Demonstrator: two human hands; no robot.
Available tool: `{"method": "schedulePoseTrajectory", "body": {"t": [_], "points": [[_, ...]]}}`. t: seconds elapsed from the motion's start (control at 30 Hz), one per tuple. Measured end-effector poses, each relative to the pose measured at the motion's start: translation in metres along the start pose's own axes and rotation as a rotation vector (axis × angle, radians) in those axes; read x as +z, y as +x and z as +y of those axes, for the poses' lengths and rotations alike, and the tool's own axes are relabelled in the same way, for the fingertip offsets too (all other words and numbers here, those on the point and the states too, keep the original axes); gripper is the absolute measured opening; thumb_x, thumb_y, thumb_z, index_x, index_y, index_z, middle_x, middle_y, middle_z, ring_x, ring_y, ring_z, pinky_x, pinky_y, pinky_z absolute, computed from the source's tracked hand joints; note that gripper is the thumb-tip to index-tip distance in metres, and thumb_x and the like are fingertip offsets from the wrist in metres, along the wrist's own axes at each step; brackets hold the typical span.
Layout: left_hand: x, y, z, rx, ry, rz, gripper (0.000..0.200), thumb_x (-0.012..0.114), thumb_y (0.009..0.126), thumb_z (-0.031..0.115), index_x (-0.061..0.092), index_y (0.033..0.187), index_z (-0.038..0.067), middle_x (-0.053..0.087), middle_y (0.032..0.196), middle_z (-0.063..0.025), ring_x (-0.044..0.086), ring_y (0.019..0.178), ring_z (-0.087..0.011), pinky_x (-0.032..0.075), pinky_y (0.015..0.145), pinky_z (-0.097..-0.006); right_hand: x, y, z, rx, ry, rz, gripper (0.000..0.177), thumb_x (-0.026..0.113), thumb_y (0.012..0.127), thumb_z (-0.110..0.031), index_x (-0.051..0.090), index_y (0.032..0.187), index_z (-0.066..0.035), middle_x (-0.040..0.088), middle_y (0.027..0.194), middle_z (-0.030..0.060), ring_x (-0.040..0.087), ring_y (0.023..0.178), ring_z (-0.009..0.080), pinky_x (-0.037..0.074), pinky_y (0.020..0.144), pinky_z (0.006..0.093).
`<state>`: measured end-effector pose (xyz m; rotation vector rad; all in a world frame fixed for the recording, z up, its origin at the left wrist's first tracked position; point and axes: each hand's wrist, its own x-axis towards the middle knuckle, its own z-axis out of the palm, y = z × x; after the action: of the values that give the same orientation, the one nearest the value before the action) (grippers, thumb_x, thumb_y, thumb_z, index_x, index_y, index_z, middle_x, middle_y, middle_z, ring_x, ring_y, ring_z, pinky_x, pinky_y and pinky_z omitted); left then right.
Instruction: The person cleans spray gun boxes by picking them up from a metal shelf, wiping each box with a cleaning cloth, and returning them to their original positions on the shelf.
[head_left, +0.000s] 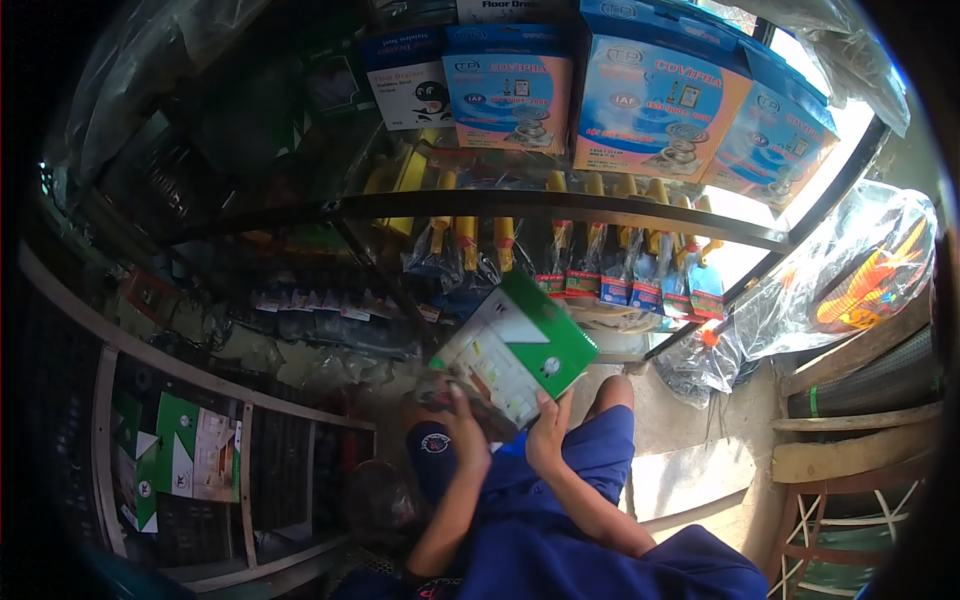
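Note:
A green and white cardboard box (pixel 520 345) with a room picture printed on it is held tilted above my lap. My right hand (pixel 548 432) grips its lower right corner, thumb up on the printed face. At the lower left edge, my left hand (pixel 466 432) is closed on the box, its fingers mostly behind or against the side. A dark, reddish blurred patch shows beside the left fingers. Behind the box's upper edge hang several yellow-handled tools (pixel 595 205) in plastic wrap with red and blue labels.
Blue and pink Covipha boxes (pixel 655 95) stand on the metal shelf (pixel 560 205) above. Left, similar green and white boxes (pixel 200 450) sit in a framed rack (pixel 250 490). Plastic-wrapped goods (pixel 850 270) and a wooden rack (pixel 850 460) are at the right.

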<state>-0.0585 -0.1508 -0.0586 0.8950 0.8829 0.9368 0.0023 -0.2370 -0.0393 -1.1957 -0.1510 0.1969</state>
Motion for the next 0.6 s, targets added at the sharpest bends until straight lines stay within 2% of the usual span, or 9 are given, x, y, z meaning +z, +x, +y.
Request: {"method": "schedulePoseTrajectory", "body": {"t": [0.07,0.1,0.2,0.27,0.3,0.43,0.53,0.6], "points": [[0.006,-0.031,-0.022,0.091,0.171,0.012,0.050,0.053,0.106,0.039,0.049,0.142,0.005,0.059,0.105,-0.0042,0.057,0.081,-0.0134,0.049,0.066,-0.0301,0.005,0.013,0.003,0.024,0.022,0.056,0.042,0.055,0.096,-0.014,0.043,0.134,0.000,0.053,0.120,0.0094,0.049,0.110,0.0171,0.038,0.099,0.0300],[0.009,-0.049,-0.002,-0.071,0.308,-0.090,0.049,0.050,0.107,0.038,0.052,0.139,0.001,0.060,0.118,-0.0109,0.057,0.099,-0.0181,0.046,0.083,-0.0328,0.000,0.022,0.011,0.014,0.107,-0.004,0.040,0.054,0.097,-0.013,0.043,0.133,-0.001,0.053,0.121,0.0098,0.049,0.110,0.0177,0.038,0.100,0.0311],[-0.010,-0.065,-0.033,0.309,0.640,-0.290,0.041,0.047,0.106,0.027,0.058,0.131,-0.005,0.058,0.132,-0.0267,0.054,0.124,-0.0366,0.035,0.108,-0.0464,-0.012,0.037,0.018,0.092,0.148,-0.066,0.038,0.054,0.099,-0.013,0.042,0.133,-0.002,0.054,0.119,0.0091,0.050,0.109,0.0172,0.039,0.099,0.0307],[-0.003,-0.057,0.004,0.598,0.745,-0.478,0.040,0.049,0.105,0.022,0.057,0.133,-0.005,0.054,0.138,-0.0306,0.048,0.132,-0.0445,0.030,0.113,-0.0520,-0.004,0.033,0.002,0.095,0.162,-0.049,0.036,0.053,0.099,-0.013,0.043,0.132,-0.002,0.054,0.119,0.0086,0.051,0.108,0.0161,0.040,0.097,0.0298],[0.002,-0.050,0.016,0.853,0.943,-0.448,0.041,0.053,0.101,0.020,0.055,0.136,-0.002,0.045,0.146,-0.0316,0.036,0.140,-0.0511,0.024,0.116,-0.0590,-0.001,0.030,-0.005,0.097,0.170,-0.040,0.035,0.053,0.100,-0.013,0.044,0.132,-0.003,0.055,0.118,0.0083,0.051,0.107,0.0156,0.040,0.096,0.0293],[0.016,-0.027,0.053,0.735,0.876,-0.789,0.049,0.059,0.097,0.023,0.052,0.140,0.000,0.036,0.153,-0.0305,0.024,0.146,-0.0518,0.021,0.118,-0.0622,-0.013,0.009,0.002,0.309,0.023,-0.161,0.032,0.049,0.103,-0.010,0.046,0.134,-0.004,0.056,0.123,0.0069,0.054,0.109,0.0133,0.043,0.097,0.0270],[0.023,-0.014,0.078,0.745,0.944,-0.960,0.053,0.062,0.096,0.027,0.052,0.140,0.000,0.036,0.153,-0.0308,0.024,0.147,-0.0511,0.021,0.118,-0.0620,-0.016,-0.002,0.004,0.314,0.208,-0.164,0.034,0.048,0.104,-0.011,0.045,0.136,-0.004,0.057,0.121,0.0059,0.055,0.110,0.0123,0.043,0.098,0.0265],[0.031,-0.009,0.101,0.811,1.049,-0.950,0.055,0.064,0.095,0.030,0.053,0.140,-0.001,0.037,0.152,-0.0298,0.025,0.146,-0.0501,0.023,0.119,-0.0606,-0.026,-0.002,-0.005,0.390,0.200,-0.241,0.036,0.049,0.102,-0.014,0.047,0.137,-0.003,0.059,0.120,0.0068,0.058,0.109,0.0133,0.046,0.097,0.0280]]}}
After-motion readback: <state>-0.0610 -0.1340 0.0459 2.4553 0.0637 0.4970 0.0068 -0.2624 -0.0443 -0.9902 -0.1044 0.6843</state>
